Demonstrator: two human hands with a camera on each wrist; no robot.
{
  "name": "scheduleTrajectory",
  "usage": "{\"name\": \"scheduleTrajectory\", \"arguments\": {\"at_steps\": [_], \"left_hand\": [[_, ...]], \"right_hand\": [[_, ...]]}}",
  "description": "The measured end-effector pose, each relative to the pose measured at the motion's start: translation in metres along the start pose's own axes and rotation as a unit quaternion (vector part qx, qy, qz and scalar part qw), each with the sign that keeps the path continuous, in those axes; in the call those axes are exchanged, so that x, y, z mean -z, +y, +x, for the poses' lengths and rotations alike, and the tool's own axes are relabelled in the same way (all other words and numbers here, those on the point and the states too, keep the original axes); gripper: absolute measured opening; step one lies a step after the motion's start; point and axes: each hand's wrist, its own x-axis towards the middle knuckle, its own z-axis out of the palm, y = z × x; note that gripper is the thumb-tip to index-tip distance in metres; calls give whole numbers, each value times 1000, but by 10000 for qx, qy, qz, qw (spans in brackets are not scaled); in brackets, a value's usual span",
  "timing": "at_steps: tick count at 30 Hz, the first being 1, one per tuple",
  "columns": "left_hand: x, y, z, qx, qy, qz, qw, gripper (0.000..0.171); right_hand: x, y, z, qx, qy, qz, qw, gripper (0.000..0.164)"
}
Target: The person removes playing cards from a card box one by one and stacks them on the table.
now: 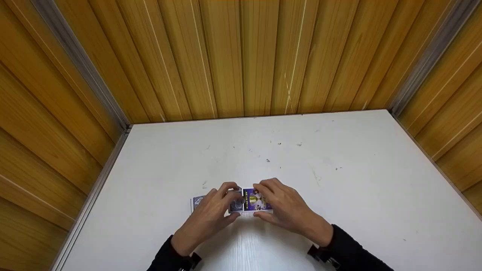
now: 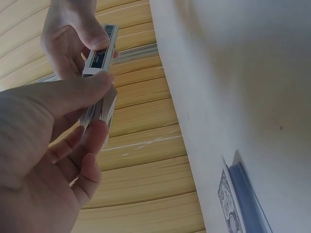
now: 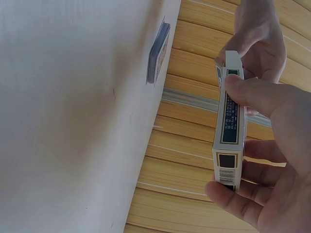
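Right hand (image 1: 286,210) pinches the card box (image 1: 256,200) by its long edges; left hand (image 1: 211,212) pinches its end. Light, stiff, probably smooth.

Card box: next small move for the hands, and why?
Probably slide the cards the left hand pinches further into the card box, which the right hand grips by its edges. The two are partly joined above the table; a loose stack lies apart.
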Motion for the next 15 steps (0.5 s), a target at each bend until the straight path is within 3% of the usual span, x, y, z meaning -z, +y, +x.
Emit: {"name": "scheduleTrajectory", "arguments": {"at_steps": [3, 8, 15], "left_hand": [[1, -5, 0, -96, 65, 238, 9996, 51], [6, -15, -1, -207, 62, 188, 9996, 47], [18, -25, -7, -122, -469, 191, 9986, 42]], "right_hand": [[-1, 1, 0, -41, -62, -15, 10000, 70], [-2, 4, -1, -202, -211, 21, 9996, 69], [-4, 9, -6, -394, -446, -102, 9982, 67]]}}
